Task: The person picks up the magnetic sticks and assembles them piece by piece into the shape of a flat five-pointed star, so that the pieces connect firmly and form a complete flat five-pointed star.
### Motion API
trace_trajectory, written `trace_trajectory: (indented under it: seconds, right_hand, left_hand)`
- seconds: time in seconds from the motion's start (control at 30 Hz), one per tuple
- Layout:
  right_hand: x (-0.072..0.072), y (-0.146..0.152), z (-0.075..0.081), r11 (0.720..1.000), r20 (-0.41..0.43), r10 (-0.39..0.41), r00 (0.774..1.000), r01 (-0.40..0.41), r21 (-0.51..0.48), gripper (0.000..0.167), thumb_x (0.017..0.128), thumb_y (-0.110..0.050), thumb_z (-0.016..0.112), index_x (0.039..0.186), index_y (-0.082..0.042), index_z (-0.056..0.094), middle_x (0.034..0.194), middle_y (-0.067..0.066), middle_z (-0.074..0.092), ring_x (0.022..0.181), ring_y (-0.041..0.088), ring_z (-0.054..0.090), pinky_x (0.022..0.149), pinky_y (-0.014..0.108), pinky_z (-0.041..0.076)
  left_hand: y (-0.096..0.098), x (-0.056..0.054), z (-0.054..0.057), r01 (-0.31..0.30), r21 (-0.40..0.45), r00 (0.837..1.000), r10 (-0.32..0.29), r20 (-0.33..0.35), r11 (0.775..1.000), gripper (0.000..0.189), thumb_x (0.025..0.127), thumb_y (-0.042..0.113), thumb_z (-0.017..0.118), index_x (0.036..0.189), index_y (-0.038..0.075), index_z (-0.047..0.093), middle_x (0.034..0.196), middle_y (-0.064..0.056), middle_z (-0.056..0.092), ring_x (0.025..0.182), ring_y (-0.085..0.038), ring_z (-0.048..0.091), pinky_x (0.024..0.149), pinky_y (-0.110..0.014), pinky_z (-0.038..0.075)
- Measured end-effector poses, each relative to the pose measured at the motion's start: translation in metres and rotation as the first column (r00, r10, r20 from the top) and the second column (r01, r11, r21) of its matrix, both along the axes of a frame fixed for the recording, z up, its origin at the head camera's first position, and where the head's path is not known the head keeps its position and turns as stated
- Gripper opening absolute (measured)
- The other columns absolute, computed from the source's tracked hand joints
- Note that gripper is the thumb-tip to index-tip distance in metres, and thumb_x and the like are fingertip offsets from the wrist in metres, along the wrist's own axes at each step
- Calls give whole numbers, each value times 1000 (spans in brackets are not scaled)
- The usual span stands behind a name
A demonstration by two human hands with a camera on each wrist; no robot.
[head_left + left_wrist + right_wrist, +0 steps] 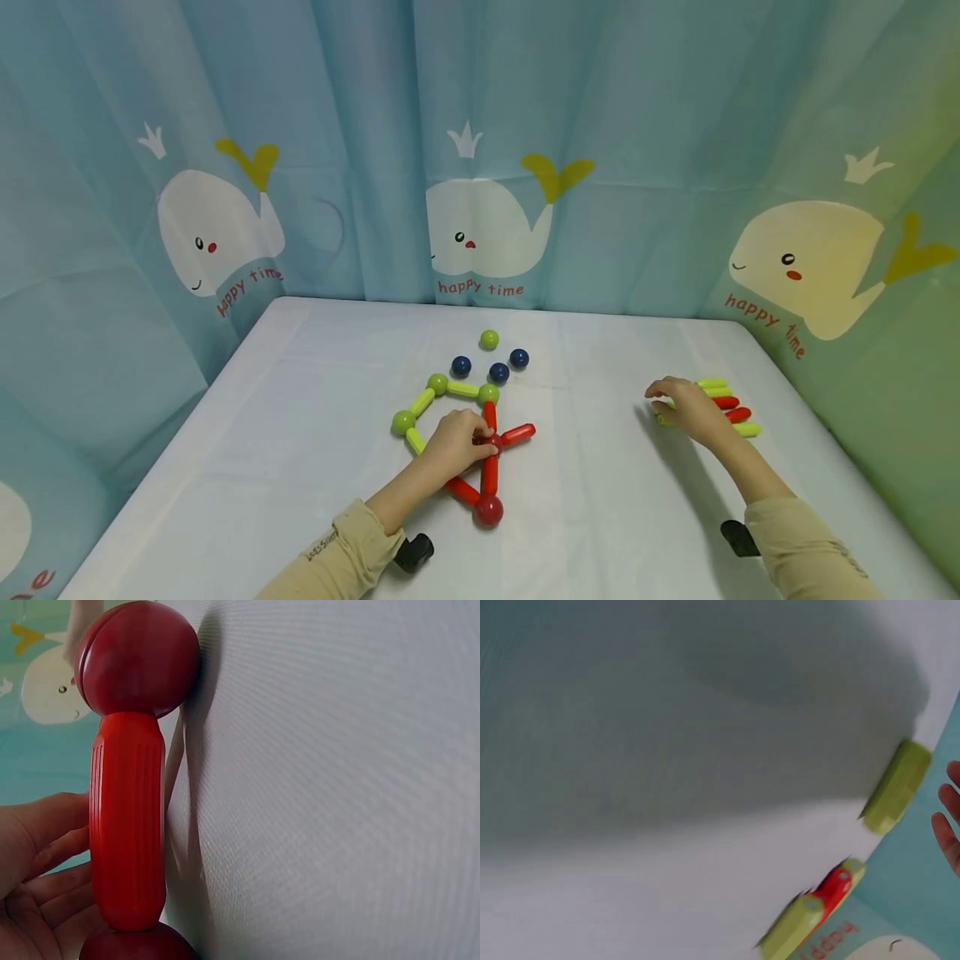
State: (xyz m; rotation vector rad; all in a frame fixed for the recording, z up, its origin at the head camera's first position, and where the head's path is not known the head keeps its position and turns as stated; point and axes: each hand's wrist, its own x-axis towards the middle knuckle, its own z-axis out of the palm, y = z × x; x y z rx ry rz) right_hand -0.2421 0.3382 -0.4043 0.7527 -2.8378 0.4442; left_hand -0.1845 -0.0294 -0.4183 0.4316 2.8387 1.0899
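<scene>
From my end I see a blue curtain (375, 125) hanging in folds behind and along both sides of a white table (300, 375) with rounded far corners. Three white whales (483, 229) with yellow tails face me, each between a crown (466, 142) and red lettering (481, 289). Rightward, the curtain looks greener.

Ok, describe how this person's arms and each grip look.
Left sleeve and right sleeve are beige, ending short of the wrist, dark lettering on the left. A small black object shows beside each. Left grip and right grip are bare.
</scene>
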Motion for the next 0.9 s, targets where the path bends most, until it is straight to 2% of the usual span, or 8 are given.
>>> trace_trajectory:
  seconds: [0.17,0.43,0.67,0.9]
  right_hand:
    - [-4,10,-4,998,29,-37,999,35,47,11,77,8,67,88,6,65,85,17,65,81,36,62,71,46,52]
    - [-10,21,-2,994,110,-55,992,44,100,11,78,10,65,87,4,65,85,18,64,81,37,60,70,46,51]
    - [-21,22,-3,995,148,-41,988,27,94,9,79,6,66,87,6,65,83,19,64,78,34,60,69,44,51]
    - [-27,19,-10,990,177,-97,979,76,121,11,80,4,67,89,8,63,82,18,64,76,30,59,70,45,50]
  left_hand:
    - [0,-1,0,-7,-6,1000,7,8,1000,21,78,11,76,96,1,73,87,-6,70,75,-13,56,69,-25,50]
    - [0,-5,-2,-1,-20,1000,1,1,1000,22,77,13,76,96,2,73,87,-5,70,75,-13,57,69,-25,50]
    - [0,-7,-1,-5,-26,1000,5,-4,1000,22,77,14,77,96,3,74,85,-4,70,76,-13,57,72,-26,50]
    - [0,-4,-2,-9,-20,1000,9,18,1000,23,77,13,77,97,3,73,86,-5,69,76,-13,54,70,-25,48]
